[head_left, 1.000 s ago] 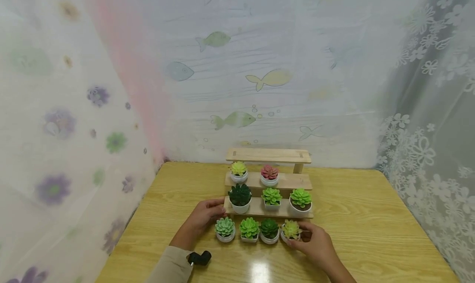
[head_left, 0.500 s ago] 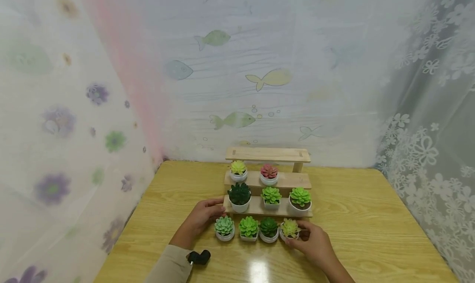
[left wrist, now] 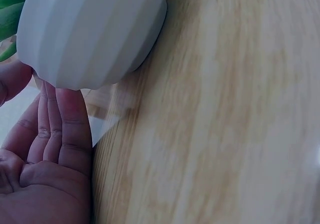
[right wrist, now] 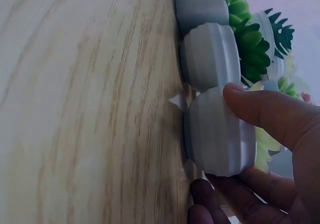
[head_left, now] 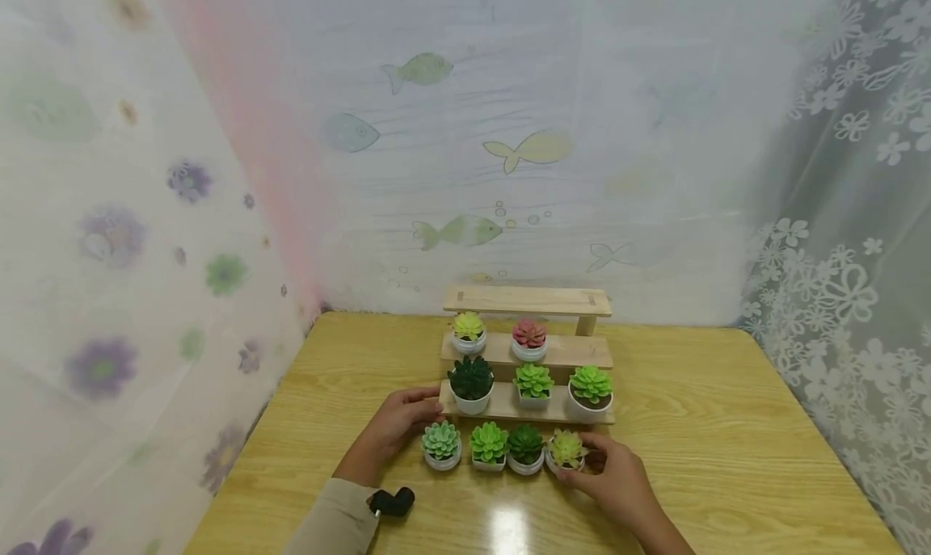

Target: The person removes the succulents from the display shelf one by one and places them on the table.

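Note:
My right hand [head_left: 617, 476] pinches the round white pot of a yellow-green succulent [head_left: 566, 448] between thumb and fingers; in the right wrist view that ribbed pot [right wrist: 217, 134] stands on the table. Beside it is a dark green succulent [head_left: 525, 448], its pot touching or nearly touching. Further left in the row are a bright green succulent [head_left: 489, 444] in a square pot and a pale green one [head_left: 440, 444]. My left hand [head_left: 398, 420] touches the left end of a wooden tiered stand [head_left: 502, 405], fingers straight in the left wrist view beyond a ribbed pot [left wrist: 95, 33].
The lower step holds dark green [head_left: 471, 381], bright green [head_left: 534, 383] and larger bright green [head_left: 591, 387] succulents. On the middle step are yellow [head_left: 469, 329] and red [head_left: 529, 337] ones. The top board [head_left: 527, 300] is bare. Patterned curtains surround the wooden table [head_left: 713, 426].
My right hand has slid the yellow-green succulent slightly left, against or close to the dark green one, which has shifted slightly left too. My left hand stays at the stand's end.

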`<state>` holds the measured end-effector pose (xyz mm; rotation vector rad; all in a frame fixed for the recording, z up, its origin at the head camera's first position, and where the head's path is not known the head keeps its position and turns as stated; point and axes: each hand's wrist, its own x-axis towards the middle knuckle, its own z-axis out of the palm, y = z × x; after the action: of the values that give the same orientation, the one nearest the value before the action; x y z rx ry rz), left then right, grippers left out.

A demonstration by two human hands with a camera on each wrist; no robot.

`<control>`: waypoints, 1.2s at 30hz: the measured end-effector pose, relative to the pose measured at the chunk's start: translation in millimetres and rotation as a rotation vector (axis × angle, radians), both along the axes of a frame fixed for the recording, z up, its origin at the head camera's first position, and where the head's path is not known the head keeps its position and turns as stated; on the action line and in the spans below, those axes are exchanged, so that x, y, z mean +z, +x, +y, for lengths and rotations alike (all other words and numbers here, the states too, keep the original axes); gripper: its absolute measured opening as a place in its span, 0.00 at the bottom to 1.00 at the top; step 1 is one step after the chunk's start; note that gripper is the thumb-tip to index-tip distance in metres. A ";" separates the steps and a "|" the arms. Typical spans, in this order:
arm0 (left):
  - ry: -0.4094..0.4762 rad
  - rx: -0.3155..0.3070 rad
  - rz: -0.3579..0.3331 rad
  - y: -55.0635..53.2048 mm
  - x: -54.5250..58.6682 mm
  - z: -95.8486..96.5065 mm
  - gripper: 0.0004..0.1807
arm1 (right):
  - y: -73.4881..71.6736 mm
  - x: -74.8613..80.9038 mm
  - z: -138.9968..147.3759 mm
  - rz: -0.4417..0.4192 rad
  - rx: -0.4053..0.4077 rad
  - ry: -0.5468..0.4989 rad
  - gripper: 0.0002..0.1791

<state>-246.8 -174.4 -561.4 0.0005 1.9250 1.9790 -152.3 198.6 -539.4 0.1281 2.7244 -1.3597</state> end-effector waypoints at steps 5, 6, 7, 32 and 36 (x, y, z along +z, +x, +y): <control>-0.006 0.002 0.006 -0.6 -1.0 0.2 0.29 | -0.5 -2.1 -0.3 -0.005 -0.001 0.001 0.44; -0.007 0.003 0.004 -0.7 -1.2 0.2 0.30 | -0.8 -2.7 0.2 -0.007 0.000 0.004 0.44; -0.007 0.005 0.003 -0.8 -1.0 0.3 0.29 | -0.9 -2.9 0.5 -0.009 0.000 0.006 0.44; -0.004 0.014 -0.023 -1.3 0.2 0.1 0.30 | 13.3 33.8 13.6 0.102 0.054 0.082 0.37; -0.005 0.015 -0.018 -0.6 1.3 0.7 0.30 | 16.1 50.8 14.7 0.137 0.067 0.096 0.36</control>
<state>-247.3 -173.7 -560.1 -0.0324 1.9239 1.9773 -136.2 213.3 -488.6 -0.0522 2.8782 -1.2654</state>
